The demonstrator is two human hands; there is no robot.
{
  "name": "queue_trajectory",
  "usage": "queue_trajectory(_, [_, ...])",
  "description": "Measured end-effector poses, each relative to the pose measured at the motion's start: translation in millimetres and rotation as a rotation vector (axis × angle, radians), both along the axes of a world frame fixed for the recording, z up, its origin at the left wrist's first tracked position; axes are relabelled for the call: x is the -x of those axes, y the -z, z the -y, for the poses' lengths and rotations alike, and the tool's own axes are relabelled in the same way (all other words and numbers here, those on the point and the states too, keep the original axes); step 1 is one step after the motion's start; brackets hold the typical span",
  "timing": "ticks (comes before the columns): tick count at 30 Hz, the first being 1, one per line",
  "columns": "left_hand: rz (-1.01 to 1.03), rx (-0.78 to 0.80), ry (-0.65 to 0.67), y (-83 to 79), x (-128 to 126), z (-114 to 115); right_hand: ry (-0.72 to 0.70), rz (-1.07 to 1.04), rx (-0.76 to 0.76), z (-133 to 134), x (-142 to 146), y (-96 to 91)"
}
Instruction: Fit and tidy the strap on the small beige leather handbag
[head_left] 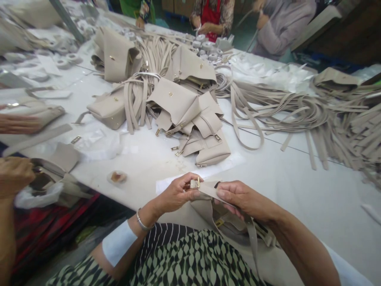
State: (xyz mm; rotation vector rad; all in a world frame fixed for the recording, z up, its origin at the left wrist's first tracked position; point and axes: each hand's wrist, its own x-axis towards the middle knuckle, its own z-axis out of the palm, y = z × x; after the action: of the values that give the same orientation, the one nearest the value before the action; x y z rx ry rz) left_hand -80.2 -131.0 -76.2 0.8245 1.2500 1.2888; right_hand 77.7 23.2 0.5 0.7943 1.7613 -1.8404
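Near the front edge of the white table, my left hand pinches the end of a beige strap at its gold buckle. Fingers closed, my right hand grips the same beige strap a little to the right, thumb on top. Below both hands lies a beige handbag, its mouth partly open, with a gold fitting inside. A loose strap hangs down from beneath my right hand. My fingers partly cover the strap and the bag's upper edge.
A pile of beige bag pieces with gold fittings lies ahead. Bundled straps spread to the right. A small dish with brown contents sits at left. A co-worker's hand is at far left; other people stand across the table.
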Motion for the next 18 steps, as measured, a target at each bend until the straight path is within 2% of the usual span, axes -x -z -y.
queue_trajectory(6, [-0.201,-0.124,0.058,-18.1,-18,-12,0.074,-0.086,0.109,-6,-21,2.0])
queue_trajectory(13, [0.013,-0.125,0.080,-21.1,-39,-24,0.156,-0.148,0.169,-10,-42,13.7])
queue_trajectory(18, [-0.215,-0.239,0.075,-19.8,-42,-28,0.141,-0.162,0.116,-14,-48,13.1])
